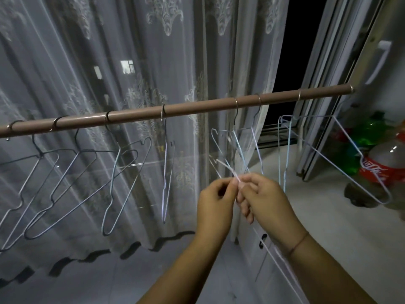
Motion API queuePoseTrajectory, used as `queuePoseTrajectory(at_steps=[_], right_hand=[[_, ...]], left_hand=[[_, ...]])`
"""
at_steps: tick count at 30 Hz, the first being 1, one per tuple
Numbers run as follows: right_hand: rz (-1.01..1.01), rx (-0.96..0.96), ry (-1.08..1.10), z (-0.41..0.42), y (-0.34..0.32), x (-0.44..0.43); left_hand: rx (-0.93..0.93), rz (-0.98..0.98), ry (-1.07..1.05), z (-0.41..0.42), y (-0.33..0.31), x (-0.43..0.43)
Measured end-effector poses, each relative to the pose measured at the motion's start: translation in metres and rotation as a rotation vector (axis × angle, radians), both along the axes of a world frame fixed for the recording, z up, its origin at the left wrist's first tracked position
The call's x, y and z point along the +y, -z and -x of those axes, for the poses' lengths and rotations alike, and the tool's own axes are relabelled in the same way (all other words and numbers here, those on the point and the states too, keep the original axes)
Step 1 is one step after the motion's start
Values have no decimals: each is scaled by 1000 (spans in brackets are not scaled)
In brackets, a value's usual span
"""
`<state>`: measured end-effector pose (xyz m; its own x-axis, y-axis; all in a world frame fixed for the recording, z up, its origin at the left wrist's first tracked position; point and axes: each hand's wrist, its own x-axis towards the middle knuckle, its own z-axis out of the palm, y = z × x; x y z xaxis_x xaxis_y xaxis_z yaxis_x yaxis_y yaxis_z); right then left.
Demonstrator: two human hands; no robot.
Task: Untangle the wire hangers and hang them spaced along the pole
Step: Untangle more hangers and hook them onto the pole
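Where the two hands meet at chest height, the left hand (pixel 215 200) has its fingers curled in, with thumb and forefinger nipped on a pale wire (pixel 235 177). The right hand (pixel 262 197) pinches the same wire just beside it, its other fingers loosely bent below. Gripping so close together probably lets one hand steady the strand while the other works it free. A blurred length of wire trails down under the right forearm, so part of a hanger seems to hang below the grip. Just beyond the fingertips rise the tangled hangers (pixel 238 145), pale frames crossing one another, with two hooks close together on the brown pole (pixel 197 109). Leaving them hooked there likely lets the pole bear their weight and frees both hands for the knot. Further left, four hangers (pixel 115 174) sit well apart along the pole, which looks like the finished part of the job. Near the pole's right end another pale hanger (pixel 348 137) hangs turned outward, with more wire beside it; whether that is one frame or several I cannot tell. Behind everything hangs a lace curtain (pixel 131 51), and soft-drink bottles (pixel 381 170) stand by the open window at the right.
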<state>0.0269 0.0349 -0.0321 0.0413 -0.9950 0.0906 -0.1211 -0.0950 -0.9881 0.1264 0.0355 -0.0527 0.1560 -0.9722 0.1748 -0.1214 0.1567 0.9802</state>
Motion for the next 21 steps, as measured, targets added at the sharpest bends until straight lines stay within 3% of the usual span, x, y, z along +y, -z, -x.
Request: queuePoseTrajectory(at_steps=[8,16,21], right_hand=[[131,-52,88,-12,-49,-52],[13,-232,111,-29,-45,-94],[-52,-231,122,-28,-36,-100]], left_hand=[[132,81,-25,2,-57,-41],[245,-93,-53,4,-63,-68],[280,-219,22,0,-54,-55]])
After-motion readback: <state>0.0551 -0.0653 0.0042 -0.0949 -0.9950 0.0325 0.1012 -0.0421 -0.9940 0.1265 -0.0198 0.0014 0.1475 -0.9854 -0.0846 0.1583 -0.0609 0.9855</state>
